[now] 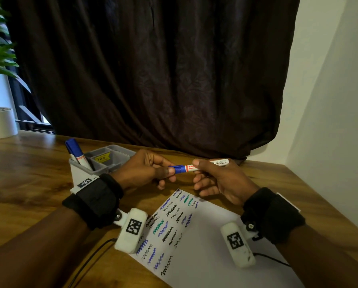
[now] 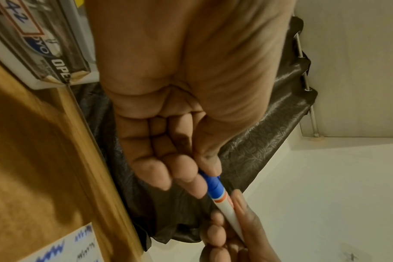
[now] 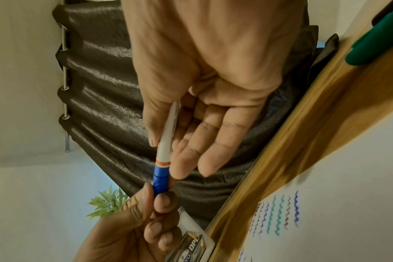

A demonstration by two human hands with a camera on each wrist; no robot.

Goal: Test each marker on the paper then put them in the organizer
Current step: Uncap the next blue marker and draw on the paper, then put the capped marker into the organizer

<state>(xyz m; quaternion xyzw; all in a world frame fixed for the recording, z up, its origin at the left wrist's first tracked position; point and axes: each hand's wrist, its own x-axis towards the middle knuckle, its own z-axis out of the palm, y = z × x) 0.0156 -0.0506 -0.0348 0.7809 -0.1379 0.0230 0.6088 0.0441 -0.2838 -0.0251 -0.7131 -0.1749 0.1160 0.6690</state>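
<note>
Both hands hold one blue-capped marker level above the paper.

The marker [image 1: 191, 167] lies crosswise in the air over the far end of the paper [image 1: 205, 242]. The left hand [image 1: 145, 169] pinches its blue cap [image 1: 177, 169] between thumb and curled fingers [image 2: 186, 175]; the right hand [image 1: 219, 179] pinches the white barrel between thumb and forefinger, its other fingers [image 3: 213, 152] loosely spread below. The scribble-covered paper lies on the wooden bench [image 1: 28, 183]. To the left stands the grey organizer [image 1: 103, 161], holding another blue-capped marker [image 1: 75, 151] upright.
</note>
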